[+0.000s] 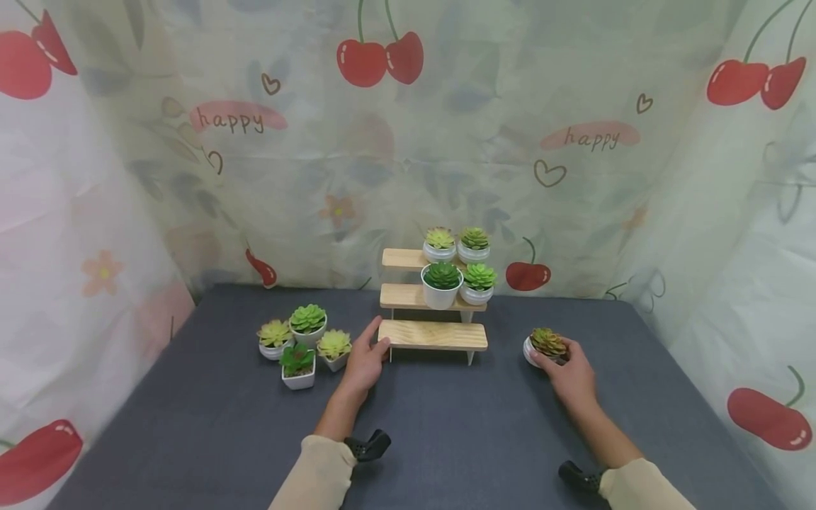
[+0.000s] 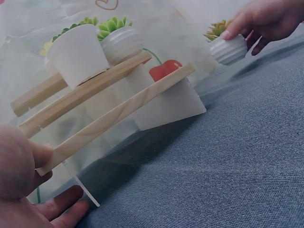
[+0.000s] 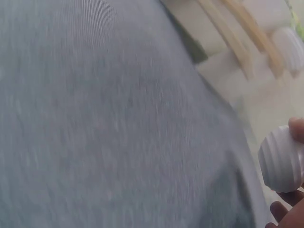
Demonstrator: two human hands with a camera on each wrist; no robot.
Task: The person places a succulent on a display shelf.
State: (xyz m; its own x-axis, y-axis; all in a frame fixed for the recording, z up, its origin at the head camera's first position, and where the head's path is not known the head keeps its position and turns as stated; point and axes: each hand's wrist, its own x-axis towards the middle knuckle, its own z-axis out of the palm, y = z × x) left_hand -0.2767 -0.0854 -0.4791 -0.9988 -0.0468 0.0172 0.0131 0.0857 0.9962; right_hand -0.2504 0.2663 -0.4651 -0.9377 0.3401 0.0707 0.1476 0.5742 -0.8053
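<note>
My left hand (image 1: 365, 361) pinches the left end of the lowest step of a three-tier wooden stand (image 1: 433, 335); in the left wrist view the thumb lies above the board and a finger below it. To the right of the stand, my right hand (image 1: 575, 374) holds a small succulent (image 1: 547, 342) with brownish-green leaves in a ribbed white pot (image 3: 280, 159). That pot appears lifted off the cloth in the left wrist view. On the middle step stand a dark green succulent (image 1: 441, 276) and a bright green one (image 1: 479, 277). Two more, a yellowish succulent (image 1: 439, 238) and a green one (image 1: 474, 239), sit on the top step.
Several potted succulents cluster left of my left hand, among them a green one (image 1: 308, 319), a yellowish one (image 1: 334, 344) and a red-green one in a square pot (image 1: 298, 381). Dark grey cloth (image 1: 459, 439) covers the table. A cherry-printed curtain (image 1: 408, 163) hangs behind and at both sides.
</note>
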